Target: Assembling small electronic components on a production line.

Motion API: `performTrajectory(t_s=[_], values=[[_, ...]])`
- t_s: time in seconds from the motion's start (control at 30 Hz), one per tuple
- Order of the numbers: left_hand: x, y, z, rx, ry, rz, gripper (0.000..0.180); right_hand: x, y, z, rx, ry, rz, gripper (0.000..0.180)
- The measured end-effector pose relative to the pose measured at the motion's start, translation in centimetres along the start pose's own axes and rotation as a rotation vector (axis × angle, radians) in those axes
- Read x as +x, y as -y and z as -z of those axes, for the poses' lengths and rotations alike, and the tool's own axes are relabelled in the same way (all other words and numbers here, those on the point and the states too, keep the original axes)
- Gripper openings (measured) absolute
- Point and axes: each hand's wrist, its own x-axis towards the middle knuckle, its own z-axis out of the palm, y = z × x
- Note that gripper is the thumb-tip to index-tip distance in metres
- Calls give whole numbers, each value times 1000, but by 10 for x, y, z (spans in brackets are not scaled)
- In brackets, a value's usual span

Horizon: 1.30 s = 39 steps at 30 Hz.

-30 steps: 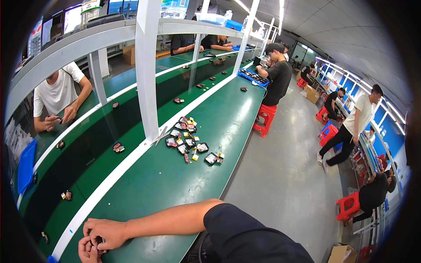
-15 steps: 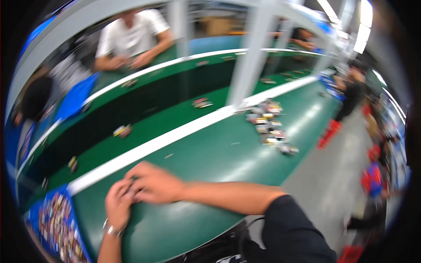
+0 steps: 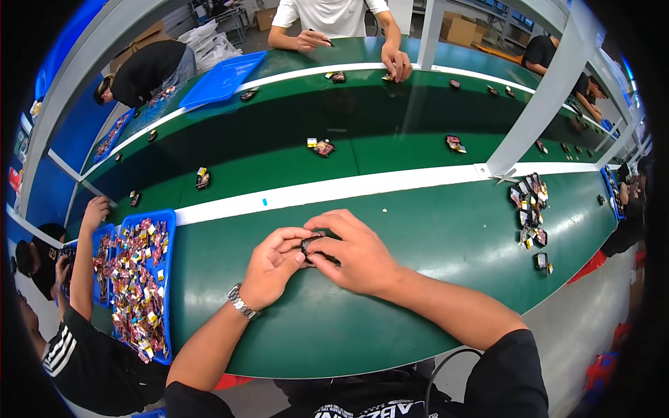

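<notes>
Centrally, a person's two bare hands meet just above a green surface (image 3: 446,244), with a small black part (image 3: 311,244) between their fingertips. The left hand (image 3: 274,266) is curled narrowly, its thumb and fingers gripping the part from the left; the right hand (image 3: 354,254) closes over it from the other side, fingers bent, hiding much of it. A silver watch (image 3: 242,301) circles the left wrist.

To the left, a blue tray (image 3: 171,244) on the surface is heaped with small red, yellow and white pieces. To the right, well apart from the hands, lies a loose pile of black parts (image 3: 531,205) with similar coloured bits, and one single part (image 3: 542,262) lies nearer the surface's edge. Beyond a white rail (image 3: 334,189), a green belt (image 3: 383,153) carries scattered parts. Across it, a co-worker in a white shirt (image 3: 326,17) touches one.
</notes>
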Motion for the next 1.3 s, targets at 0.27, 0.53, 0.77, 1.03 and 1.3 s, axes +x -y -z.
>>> performTrajectory(t_s=[0.27,0.53,0.77,1.03,1.3], values=[[-4,1,2,-30,-31,32,31,-2,6,-6,-41,-73,28,19],[-8,12,16,180,-310,1,30,-1,-2,-25,232,-101,-25,12],[-3,-2,-9,157,-180,33,28,-12,-5,-15,302,-65,-160,7],[-7,-1,-5,132,-161,5,28,-11,-3,-17,348,-33,-144,7],[-2,9,4,211,-190,-8,26,-9,-7,-21,239,-50,-47,10]])
